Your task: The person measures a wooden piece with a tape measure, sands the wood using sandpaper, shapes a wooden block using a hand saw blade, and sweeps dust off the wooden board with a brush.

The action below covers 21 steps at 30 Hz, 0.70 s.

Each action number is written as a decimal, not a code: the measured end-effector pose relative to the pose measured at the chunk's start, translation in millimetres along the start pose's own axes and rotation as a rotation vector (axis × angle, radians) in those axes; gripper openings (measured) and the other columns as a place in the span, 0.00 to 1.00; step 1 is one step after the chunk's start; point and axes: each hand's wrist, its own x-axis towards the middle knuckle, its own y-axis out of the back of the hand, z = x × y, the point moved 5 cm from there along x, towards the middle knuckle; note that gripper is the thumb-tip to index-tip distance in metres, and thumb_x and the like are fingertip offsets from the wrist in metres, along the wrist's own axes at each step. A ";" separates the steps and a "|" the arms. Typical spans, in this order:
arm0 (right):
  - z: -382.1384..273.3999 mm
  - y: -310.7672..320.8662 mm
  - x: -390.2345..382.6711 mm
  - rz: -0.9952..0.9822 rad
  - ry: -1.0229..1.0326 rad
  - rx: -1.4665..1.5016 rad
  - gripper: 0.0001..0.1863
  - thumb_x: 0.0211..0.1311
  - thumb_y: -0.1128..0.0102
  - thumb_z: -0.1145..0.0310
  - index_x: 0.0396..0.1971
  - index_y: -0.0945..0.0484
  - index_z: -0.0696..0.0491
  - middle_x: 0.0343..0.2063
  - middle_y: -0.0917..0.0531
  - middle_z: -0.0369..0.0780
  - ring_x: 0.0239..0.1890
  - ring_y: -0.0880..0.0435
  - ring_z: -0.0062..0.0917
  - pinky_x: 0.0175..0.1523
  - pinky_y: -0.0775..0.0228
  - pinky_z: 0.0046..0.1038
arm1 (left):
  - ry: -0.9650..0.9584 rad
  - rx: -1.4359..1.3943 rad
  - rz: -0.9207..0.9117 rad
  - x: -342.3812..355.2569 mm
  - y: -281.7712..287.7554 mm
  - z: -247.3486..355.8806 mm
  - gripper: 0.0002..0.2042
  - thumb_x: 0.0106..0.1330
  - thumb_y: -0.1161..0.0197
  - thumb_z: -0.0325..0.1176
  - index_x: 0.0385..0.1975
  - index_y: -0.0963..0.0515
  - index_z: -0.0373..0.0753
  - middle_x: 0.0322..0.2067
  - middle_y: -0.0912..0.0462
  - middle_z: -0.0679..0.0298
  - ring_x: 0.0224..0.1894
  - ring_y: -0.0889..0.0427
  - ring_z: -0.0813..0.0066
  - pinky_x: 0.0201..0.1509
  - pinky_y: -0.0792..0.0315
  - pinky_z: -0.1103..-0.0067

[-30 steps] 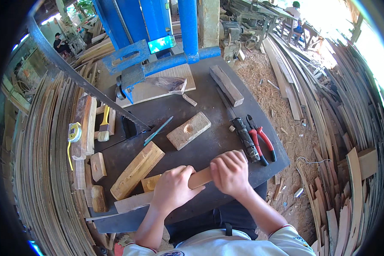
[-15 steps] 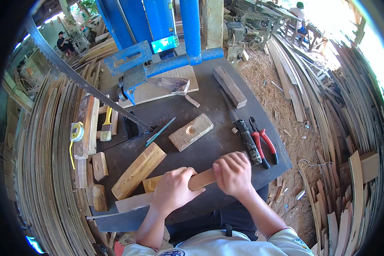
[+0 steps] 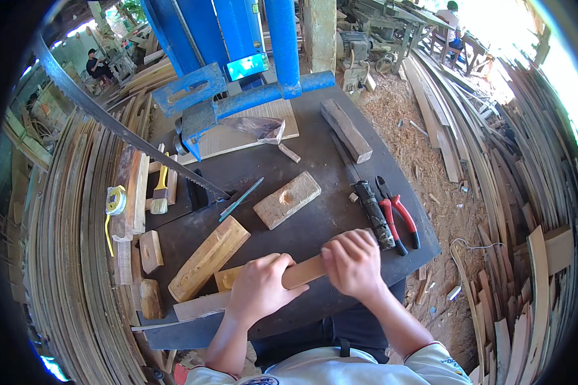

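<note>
both hands grip one wooden stick [image 3: 302, 273] that lies near the front edge of the dark surface [image 3: 321, 160], running left to right and slightly tilted up toward the right. the left hand [image 3: 260, 289] wraps around its middle part, fingers [image 3: 282, 262] curled over the top and clamped on the wood. the right hand [image 3: 353, 263] covers the stick's right end, its fingers folded down tight on it as well. the stick's left end pokes out beside the left hand, touching a long pale wood block [image 3: 209, 256] that lies diagonally just behind it. further back sits a shorter block with a shallow hollow [image 3: 288, 199], and a thin blue-green tool [image 3: 241, 199] lies just left of it. to the right of the right hand lie red-handled pliers [image 3: 398, 215] and a black-handled tool [image 3: 374, 212], side by side. a dark wooden bar [image 3: 345, 129] rests at the back right. a long saw blade [image 3: 122, 131] crosses the left side, and a blue machine frame [image 3: 237, 70] stands at the back of the surface. a yellow-handled brush [image 3: 160, 192] lies at the left edge among wood offcuts.
</note>
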 end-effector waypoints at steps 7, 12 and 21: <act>-27.7 -22.9 -1.9 -0.051 -0.033 0.017 0.06 0.63 0.32 0.69 0.30 0.20 0.54 0.31 0.15 0.40 0.36 0.15 0.37 0.51 0.25 0.39 | -0.082 0.003 0.035 1.8 -0.4 0.7 0.19 0.54 0.16 0.40 0.36 0.18 0.38 0.34 0.12 0.56 0.38 0.10 0.50 0.44 0.16 0.62; -26.6 -19.5 -3.7 -0.020 0.007 0.087 0.04 0.62 0.32 0.70 0.31 0.18 0.54 0.32 0.14 0.39 0.37 0.14 0.36 0.50 0.24 0.39 | -0.030 0.000 0.014 1.7 -0.9 -0.6 0.20 0.51 0.15 0.42 0.36 0.17 0.38 0.35 0.11 0.55 0.39 0.10 0.50 0.45 0.17 0.62; -20.9 -13.6 3.1 0.035 -0.093 0.026 0.06 0.63 0.33 0.72 0.28 0.20 0.54 0.30 0.16 0.40 0.34 0.17 0.37 0.48 0.26 0.39 | -0.050 0.004 0.019 1.3 0.3 0.7 0.19 0.54 0.17 0.41 0.37 0.18 0.38 0.35 0.12 0.55 0.38 0.10 0.49 0.44 0.16 0.61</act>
